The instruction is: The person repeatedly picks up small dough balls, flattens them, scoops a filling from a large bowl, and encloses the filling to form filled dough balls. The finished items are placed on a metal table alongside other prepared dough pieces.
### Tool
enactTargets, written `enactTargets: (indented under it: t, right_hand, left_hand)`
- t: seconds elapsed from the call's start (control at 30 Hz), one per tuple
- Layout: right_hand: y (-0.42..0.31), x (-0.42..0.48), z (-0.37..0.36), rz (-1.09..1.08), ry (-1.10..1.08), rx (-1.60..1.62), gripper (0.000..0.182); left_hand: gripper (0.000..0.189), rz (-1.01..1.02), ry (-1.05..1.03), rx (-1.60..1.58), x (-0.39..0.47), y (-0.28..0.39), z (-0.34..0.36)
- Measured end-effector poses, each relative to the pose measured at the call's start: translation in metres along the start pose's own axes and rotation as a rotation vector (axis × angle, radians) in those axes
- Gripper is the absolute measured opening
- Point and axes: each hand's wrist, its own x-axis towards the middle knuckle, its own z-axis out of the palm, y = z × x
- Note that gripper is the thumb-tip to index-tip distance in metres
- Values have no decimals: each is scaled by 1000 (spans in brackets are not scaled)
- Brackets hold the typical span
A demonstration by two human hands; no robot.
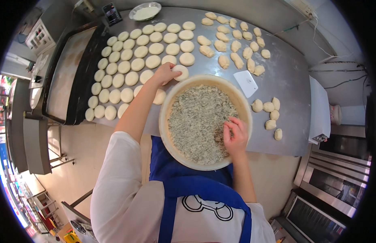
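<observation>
My left hand (167,73) reaches over rows of flat round dough discs (141,52), its thumb and fingers on one disc (180,73) just behind the bowl's rim. My right hand (236,135) is inside a large round bowl (164,121), fingers curled at the right side of a pale, dark-flecked crumbly mixture (200,121). Whether those fingers hold any of it cannot be told. Several unshaped dough pieces (220,46) lie at the back right, and more dough lumps (268,107) sit right of the bowl. Between them rests a white scraper (245,83).
The bowl stands at the front edge of a grey metal table (288,91). A black-rimmed baking tray (69,73) is at the left. A dish of white powder (145,12) and a phone (112,14) are at the back. A white box (319,106) adjoins the table's right side.
</observation>
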Motion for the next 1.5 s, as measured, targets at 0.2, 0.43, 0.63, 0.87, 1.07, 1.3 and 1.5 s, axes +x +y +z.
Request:
enactTargets:
  t: [0.2, 0.43, 0.63, 0.87, 1.07, 1.3, 1.5]
  right_hand:
    - [-1, -1, -5, 21, -8, 14, 13]
    - [6, -16, -36, 128, 220, -101, 24]
    - [51, -64, -55, 378, 244, 70, 22]
    - [148, -22, -52, 261, 165, -321, 29]
    - [191, 101, -4, 445, -181, -536, 57]
    - [195, 138, -3, 537, -566, -306, 45]
    - [114, -11, -37, 245, -657, -581, 42]
  left_hand:
    - [56, 109, -22, 486, 4, 22, 17]
    - [51, 66, -103, -128, -127, 8, -8]
    - [46, -72, 0, -254, -217, 5, 10]
    - [46, 54, 332, -193, -210, -20, 47]
    - [45, 33, 314, -108, -204, -2, 39]
    - [44, 9, 286, 141, -187, 18, 21]
    - [41, -15, 331, 100, -169, -18, 15]
